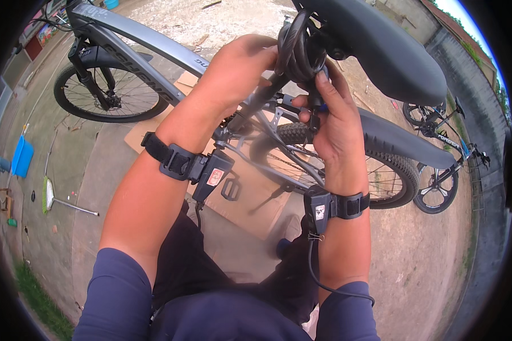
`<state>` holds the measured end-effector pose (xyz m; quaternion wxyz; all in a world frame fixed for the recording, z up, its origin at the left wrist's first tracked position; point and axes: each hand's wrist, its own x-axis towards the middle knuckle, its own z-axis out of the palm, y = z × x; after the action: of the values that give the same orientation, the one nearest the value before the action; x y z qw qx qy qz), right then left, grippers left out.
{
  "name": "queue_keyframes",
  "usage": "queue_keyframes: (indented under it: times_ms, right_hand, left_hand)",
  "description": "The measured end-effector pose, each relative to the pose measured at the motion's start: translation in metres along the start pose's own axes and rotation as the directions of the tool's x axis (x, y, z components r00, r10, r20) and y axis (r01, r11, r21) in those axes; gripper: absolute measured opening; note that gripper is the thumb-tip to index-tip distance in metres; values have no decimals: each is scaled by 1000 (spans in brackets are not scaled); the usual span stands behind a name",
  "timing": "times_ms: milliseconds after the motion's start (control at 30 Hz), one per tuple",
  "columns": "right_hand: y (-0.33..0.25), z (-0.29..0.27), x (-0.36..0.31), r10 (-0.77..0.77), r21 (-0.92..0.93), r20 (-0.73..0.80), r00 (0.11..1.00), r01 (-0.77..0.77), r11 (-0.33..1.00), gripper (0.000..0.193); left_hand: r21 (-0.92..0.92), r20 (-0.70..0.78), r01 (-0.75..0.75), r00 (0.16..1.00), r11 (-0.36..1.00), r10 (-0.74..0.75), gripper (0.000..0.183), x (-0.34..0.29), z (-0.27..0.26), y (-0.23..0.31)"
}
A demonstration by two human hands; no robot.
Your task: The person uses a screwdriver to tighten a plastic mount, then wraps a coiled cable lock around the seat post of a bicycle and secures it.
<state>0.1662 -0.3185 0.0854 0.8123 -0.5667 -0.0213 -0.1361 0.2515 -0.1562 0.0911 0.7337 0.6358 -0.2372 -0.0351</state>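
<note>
A coiled black cable lock [294,54] hangs at the seat post, just under the black saddle [389,51] of a grey bicycle [148,42]. My left hand [242,68] reaches to the coil's left side, its fingers curled against the loops and their tips partly hidden behind them. Below and to the right of the coil, my right hand [337,116] pinches a black end piece of the lock between thumb and fingers. The bicycle's rear wheel [401,182] and black mudguard [407,139] lie beyond my right wrist.
Flattened cardboard [250,213] lies under the bicycle, with a pedal [230,189] above it. A second bicycle [438,182] stands by the grey wall [466,74] at right. At left are a blue dustpan [23,156] and a green-and-white broom [48,196]. Black devices are strapped to both wrists.
</note>
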Motion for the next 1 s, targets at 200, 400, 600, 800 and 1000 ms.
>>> queue_keyframes:
  times_ms: [200, 400, 600, 800, 1000]
  right_hand:
    - [-2, -3, 7, -21, 37, -17, 1000, 22, 999, 52]
    - [-16, -17, 26, -53, -15, -75, 996, 52, 999, 36]
    - [-39, -23, 39, -222, -241, 11, 975, 218, 946, 28]
    - [-45, -30, 41, -175, -345, 35, 984, 176, 922, 31]
    - [-41, -30, 43, -197, -357, 62, 978, 206, 911, 31]
  left_hand:
    - [-127, -32, 31, 999, 991, -35, 34, 12, 1, 1]
    - [-252, -48, -23, 999, 967, 12, 25, 46, 2, 14]
    - [170, -32, -258, 963, 951, 267, 24, 77, -23, 38]
    - [375, 153, -449, 893, 811, 423, 20, 95, -24, 36]
    - [218, 219, -392, 912, 894, 346, 14, 95, -21, 31]
